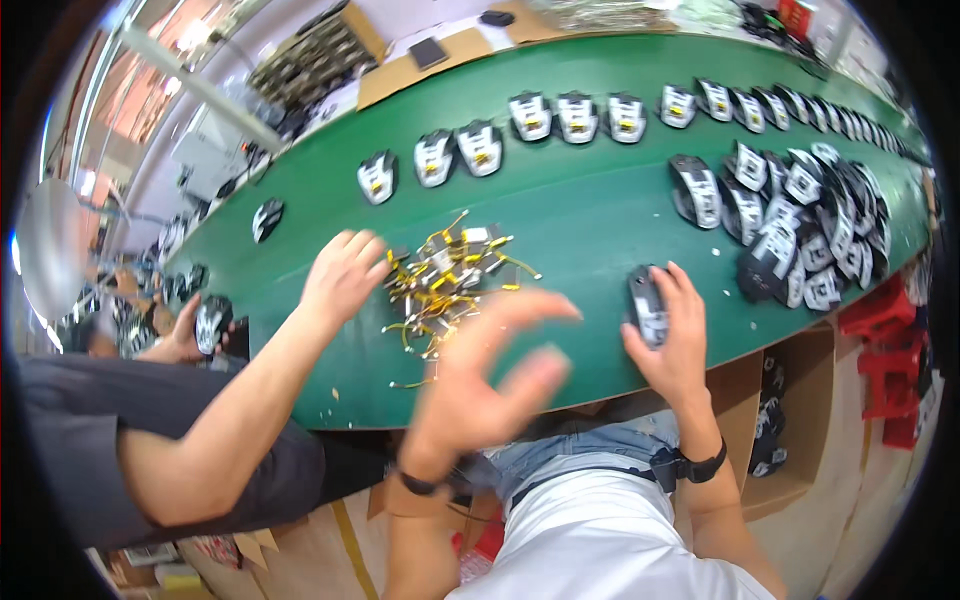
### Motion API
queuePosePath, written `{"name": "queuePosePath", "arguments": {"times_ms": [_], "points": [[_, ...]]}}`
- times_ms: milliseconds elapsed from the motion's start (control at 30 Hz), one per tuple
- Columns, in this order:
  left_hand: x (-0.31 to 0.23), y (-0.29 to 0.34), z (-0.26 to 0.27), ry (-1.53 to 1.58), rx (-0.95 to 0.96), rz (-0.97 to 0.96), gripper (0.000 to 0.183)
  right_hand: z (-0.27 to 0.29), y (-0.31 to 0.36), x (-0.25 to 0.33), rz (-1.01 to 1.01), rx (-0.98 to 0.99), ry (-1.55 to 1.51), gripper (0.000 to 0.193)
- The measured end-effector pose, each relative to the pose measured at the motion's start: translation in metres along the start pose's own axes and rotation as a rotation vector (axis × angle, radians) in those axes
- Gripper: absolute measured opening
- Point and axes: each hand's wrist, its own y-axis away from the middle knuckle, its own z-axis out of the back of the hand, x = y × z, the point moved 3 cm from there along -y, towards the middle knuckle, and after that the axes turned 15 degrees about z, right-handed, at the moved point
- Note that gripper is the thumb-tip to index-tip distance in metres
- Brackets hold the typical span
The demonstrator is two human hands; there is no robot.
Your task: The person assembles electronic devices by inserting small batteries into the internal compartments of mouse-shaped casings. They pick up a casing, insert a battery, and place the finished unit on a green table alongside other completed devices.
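Note:
My right hand rests on the green table, its thumb and fingers round the sides of a black computer mouse shell with a pale inner part. Blurred by motion, my left hand is raised over the table's near edge, thumb and fingers spread with nothing between them. Just beyond it lies a loose heap of small battery packs with yellow tape and thin wires. A co-worker's hand touches the left side of this heap.
Mouse shells with yellow-marked inserts line the table's far side. A pile of mouse shells lies at right. The co-worker's other hand holds a mouse shell at left. Below the right edge are a cardboard box and red stools.

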Motion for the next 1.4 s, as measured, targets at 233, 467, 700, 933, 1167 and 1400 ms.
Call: {"name": "queuePosePath", "arguments": {"times_ms": [233, 467, 700, 933, 1167, 1400], "points": [[0.098, 0.065, -0.108, 1.032, 0.123, 0.453, 0.081, 0.015, -0.003, 0.052, 0.114, 0.088, -0.724, 0.073], [0.106, 0.082, -0.09, 1.427, 0.345, 0.421, 0.104, -0.031, -0.074, 0.047, 0.258, 0.61, -0.68, 0.037], [0.115, 0.092, -0.08, 1.368, 0.226, 0.312, 0.101, -0.096, -0.11, 0.039, 0.598, 0.426, -0.104, 0.012], [0.12, 0.099, -0.073, 1.355, 0.114, 0.338, 0.096, -0.071, -0.087, 0.038, 0.15, 0.326, -0.342, 0.005], [0.115, 0.083, -0.068, 1.376, 0.129, 0.333, 0.093, -0.041, -0.063, 0.027, -0.226, 0.196, -1.048, 0.016], [0.115, 0.072, -0.074, 1.338, 0.106, 0.343, 0.09, -0.047, -0.043, 0.012, -0.149, 0.067, -0.897, 0.016]]}}
